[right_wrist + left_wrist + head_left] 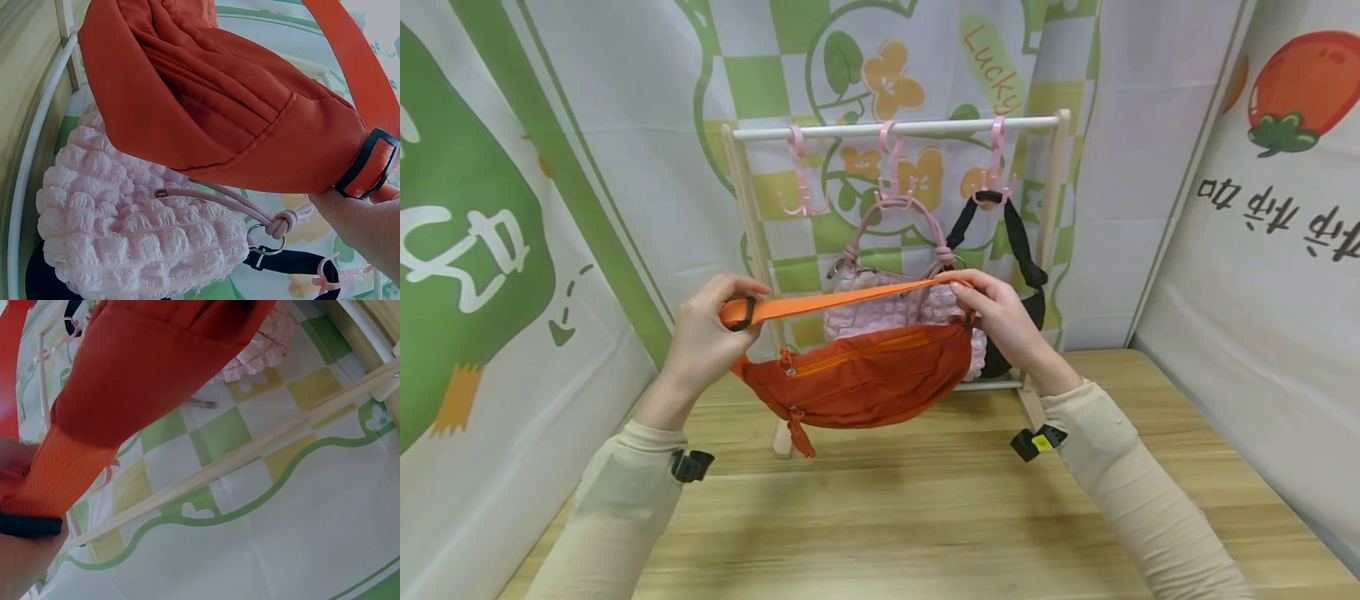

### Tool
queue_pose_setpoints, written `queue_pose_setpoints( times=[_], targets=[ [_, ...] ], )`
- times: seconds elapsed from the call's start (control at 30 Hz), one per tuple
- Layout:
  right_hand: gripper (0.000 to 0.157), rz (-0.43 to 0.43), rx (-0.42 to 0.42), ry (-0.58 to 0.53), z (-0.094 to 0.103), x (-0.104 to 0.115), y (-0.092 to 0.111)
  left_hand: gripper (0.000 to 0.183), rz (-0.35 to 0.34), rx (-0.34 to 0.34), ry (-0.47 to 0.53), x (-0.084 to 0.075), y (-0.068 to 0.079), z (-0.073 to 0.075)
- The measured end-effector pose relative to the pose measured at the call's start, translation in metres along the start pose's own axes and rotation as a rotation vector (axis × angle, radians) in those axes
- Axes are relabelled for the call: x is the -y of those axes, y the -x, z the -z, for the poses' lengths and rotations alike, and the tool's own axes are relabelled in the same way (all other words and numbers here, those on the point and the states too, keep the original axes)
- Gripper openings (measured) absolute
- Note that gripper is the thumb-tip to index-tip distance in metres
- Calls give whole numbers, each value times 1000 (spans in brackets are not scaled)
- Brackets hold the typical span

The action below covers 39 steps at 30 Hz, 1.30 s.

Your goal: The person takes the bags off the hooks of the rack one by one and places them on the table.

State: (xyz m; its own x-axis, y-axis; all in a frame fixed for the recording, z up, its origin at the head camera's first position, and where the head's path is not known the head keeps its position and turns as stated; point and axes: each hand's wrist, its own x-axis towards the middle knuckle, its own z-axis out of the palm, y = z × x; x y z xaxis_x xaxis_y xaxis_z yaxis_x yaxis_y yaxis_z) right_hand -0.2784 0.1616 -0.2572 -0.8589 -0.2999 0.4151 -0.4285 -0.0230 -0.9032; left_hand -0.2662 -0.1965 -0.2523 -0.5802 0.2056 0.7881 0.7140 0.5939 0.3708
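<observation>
An orange-red waist bag (865, 375) hangs in the air before the rack, its zipper side facing me. My left hand (703, 333) grips the orange strap (842, 298) at the left end, beside a black buckle (742, 314). On the other end, my right hand (1000, 321) pinches the strap near a second black buckle (369, 164). Between the hands the strap runs nearly straight above the bag. Behind it, a pink puffy handbag (144, 219) is partly hidden and hangs by its handle from the middle pink hook (892, 167).
A wooden rack with a white top bar (917, 127) stands on the wood-grain table (880, 517). The left pink hook (801, 179) carries no bag. From the right pink hook (996, 158) hangs a black bag (1033, 312). Printed cloth walls (1247, 275) enclose the table.
</observation>
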Motion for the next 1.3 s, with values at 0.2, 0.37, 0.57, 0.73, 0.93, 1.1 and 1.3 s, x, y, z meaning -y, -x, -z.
queue_pose_setpoints(
  times=[0.2,0.37,0.57,0.73,0.93,1.1,1.3],
  targets=[
    [28,-6,9,27,-2,-1,1,34,-7,-66,-48,3,1,-2],
    [29,-3,19,24,-3,-4,2,29,-1,-120,-60,4,3,-3],
    [29,6,21,13,-3,-5,2,27,46,-150,-52,3,6,-4],
    [30,-4,19,2,-3,-5,2,26,83,-178,-35,5,7,-4],
    [23,-15,-16,-73,-1,-5,3,22,135,-176,-35,10,12,-3],
    [31,-18,6,-65,-1,-4,4,22,201,-147,-17,12,18,0],
    [40,-17,21,-62,1,-7,4,24,296,-123,89,13,21,6]
  ],
)
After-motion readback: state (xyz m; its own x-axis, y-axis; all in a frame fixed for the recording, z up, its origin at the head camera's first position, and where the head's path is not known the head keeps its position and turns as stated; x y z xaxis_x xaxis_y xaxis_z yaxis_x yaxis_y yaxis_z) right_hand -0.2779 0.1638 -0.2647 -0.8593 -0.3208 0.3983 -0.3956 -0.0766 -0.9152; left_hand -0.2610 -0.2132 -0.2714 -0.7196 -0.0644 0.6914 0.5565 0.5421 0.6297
